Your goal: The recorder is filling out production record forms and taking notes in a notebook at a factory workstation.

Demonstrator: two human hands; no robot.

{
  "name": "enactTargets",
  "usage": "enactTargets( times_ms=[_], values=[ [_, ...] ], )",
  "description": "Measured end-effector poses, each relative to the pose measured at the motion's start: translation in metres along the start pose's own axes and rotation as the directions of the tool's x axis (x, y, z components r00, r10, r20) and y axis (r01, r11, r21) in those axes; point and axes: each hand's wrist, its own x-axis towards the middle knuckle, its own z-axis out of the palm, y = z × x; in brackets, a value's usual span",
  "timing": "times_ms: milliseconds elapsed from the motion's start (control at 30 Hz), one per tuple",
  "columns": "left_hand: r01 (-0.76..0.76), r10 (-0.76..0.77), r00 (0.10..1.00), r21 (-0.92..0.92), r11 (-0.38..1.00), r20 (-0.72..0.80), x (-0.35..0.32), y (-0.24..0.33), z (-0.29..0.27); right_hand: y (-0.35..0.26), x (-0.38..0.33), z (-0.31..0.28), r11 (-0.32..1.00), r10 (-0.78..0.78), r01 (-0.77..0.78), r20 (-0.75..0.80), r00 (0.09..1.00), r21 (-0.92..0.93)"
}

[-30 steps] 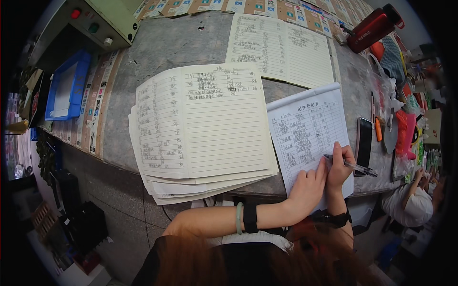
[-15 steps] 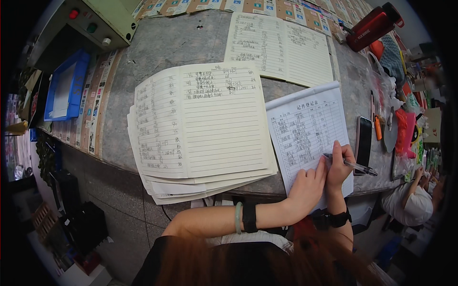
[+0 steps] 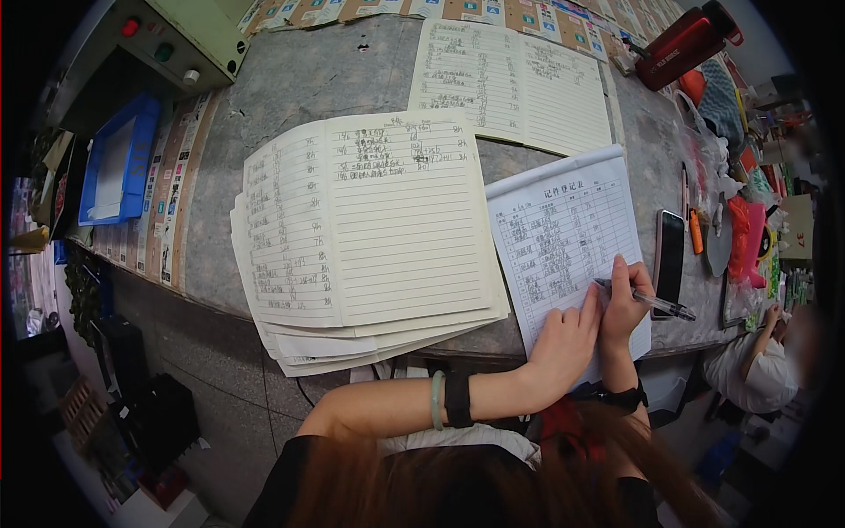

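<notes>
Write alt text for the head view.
A right hand writes with a pen on a printed form, the left hand steadying it. An open notebook lies alongside on the grey table.

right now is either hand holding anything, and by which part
The right hand holds a pen near its writing end, over the printed form. The left hand holds nothing; it rests flat on the form.

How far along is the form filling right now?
Most rows of the printed form already carry handwriting. The right hand holds a pen at the lower rows while the left hand rests on the sheet. Only the bottom strip seems left, though the hands hide it.
</notes>
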Motion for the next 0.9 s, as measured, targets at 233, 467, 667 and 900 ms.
enactTargets(
  times_ms=[233,467,667,900],
  values=[
    [0.001,-0.001,1.000,0.023,1.000,0.003,-0.001,0.000,0.003,0.000,0.003,0.000,0.999,0.042,-0.042,0.032,0.999,0.024],
    [0.036,-0.036,0.999,-0.025,0.999,-0.001,0.000,0.001,0.008,0.001,0.001,0.001,0.999,0.029,-0.029,0.002,1.000,0.021],
    [-0.004,0.006,0.998,-0.040,0.999,0.068,0.003,-0.001,-0.003,0.001,0.005,-0.002,0.995,-0.070,0.067,-0.033,0.997,-0.080],
    [-0.031,0.035,0.997,-0.058,0.998,0.062,0.001,-0.004,0.000,-0.003,0.004,0.002,0.999,-0.037,0.037,0.009,0.999,-0.015]
  ],
)
